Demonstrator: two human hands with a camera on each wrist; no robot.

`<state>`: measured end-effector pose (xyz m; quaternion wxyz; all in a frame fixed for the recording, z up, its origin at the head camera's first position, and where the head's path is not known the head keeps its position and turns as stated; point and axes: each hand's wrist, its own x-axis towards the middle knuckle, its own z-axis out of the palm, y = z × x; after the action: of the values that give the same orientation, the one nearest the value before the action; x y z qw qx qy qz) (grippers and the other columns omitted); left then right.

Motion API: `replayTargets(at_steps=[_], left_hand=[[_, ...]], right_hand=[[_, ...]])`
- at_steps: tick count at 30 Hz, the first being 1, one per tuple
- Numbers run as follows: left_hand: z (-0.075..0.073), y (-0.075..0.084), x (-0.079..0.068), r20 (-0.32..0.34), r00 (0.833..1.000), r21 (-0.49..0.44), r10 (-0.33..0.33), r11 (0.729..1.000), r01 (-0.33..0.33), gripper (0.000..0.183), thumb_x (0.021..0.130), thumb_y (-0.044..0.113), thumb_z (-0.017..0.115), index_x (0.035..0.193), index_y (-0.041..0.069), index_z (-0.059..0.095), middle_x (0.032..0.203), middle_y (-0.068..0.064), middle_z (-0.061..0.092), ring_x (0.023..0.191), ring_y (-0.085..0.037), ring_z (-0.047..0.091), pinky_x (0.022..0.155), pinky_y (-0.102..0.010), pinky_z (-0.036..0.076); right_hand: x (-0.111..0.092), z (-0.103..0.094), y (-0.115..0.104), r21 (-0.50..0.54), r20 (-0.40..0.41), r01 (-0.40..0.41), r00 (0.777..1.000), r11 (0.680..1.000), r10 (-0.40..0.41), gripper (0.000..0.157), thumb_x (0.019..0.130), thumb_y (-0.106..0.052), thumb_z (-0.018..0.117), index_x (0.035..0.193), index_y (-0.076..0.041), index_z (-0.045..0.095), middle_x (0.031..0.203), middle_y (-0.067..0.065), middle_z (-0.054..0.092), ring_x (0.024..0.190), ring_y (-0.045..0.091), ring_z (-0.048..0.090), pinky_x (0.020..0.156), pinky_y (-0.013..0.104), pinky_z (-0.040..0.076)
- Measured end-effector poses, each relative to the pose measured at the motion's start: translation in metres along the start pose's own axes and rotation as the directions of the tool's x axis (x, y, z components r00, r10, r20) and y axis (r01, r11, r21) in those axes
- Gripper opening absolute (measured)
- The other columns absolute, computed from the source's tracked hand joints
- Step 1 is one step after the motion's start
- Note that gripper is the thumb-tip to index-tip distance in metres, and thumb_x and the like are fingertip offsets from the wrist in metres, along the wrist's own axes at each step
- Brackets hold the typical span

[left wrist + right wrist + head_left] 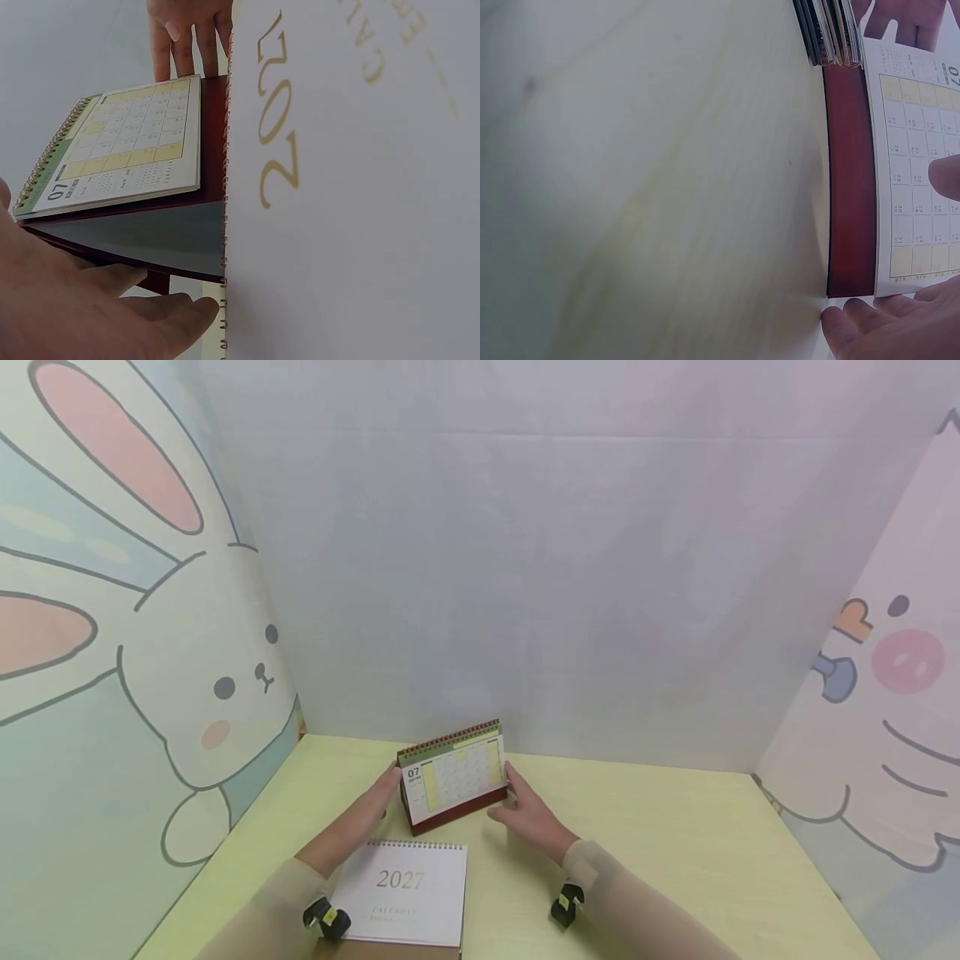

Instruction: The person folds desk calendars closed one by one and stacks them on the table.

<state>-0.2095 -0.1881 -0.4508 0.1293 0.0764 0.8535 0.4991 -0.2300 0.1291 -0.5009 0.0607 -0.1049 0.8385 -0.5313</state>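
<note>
A desk calendar [459, 777] showing page 07 stands like a tent on a dark red base, slightly turned, with its spiral binding on top. My left hand [381, 797] is at its left side, fingers fairly straight along the open end in the left wrist view. At the right edge is my right hand [531, 818]; its fingers [855, 315] lie along the side, and its thumb [946, 178] is in front of the page. A white spiral calendar [401, 893] marked 2027 is nearer to me, partly under my left forearm.
The pale yellow tabletop [645, 843] extends to the right of the calendars. A plain pale wall [525, 568] rises at its back edge, and printed cartoon panels [217, 693] stand at both sides.
</note>
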Motion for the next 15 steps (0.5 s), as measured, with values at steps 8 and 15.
replayTargets(at_steps=[8,15], left_hand=[[-0.0005,-0.0005,0.0011,0.003,1.0,-0.005,-0.002,1.0,0.002,0.089,0.107,0.079,0.016,0.176,0.026,-0.003,0.186,-0.007,-0.003,0.172,-0.037,-0.005,0.137,-0.064,0.006],[-0.0015,0.0002,0.0007,0.015,1.0,-0.034,0.004,0.999,-0.004,0.088,0.107,0.079,0.017,0.176,0.028,-0.002,0.186,-0.006,-0.003,0.172,-0.038,-0.005,0.136,-0.066,0.005]], right_hand=[[-0.0008,0.0004,0.0016,-0.004,0.0,-0.011,1.0,1.0,0.011,0.099,0.102,-0.028,0.071,0.176,-0.015,0.007,0.185,0.008,0.012,0.168,0.043,0.024,0.134,0.066,0.025],[0.0001,0.001,0.0025,-0.009,0.005,-0.02,1.0,1.0,0.02,0.099,0.103,-0.029,0.071,0.176,-0.016,0.006,0.185,0.006,0.01,0.169,0.042,0.022,0.134,0.066,0.025]])
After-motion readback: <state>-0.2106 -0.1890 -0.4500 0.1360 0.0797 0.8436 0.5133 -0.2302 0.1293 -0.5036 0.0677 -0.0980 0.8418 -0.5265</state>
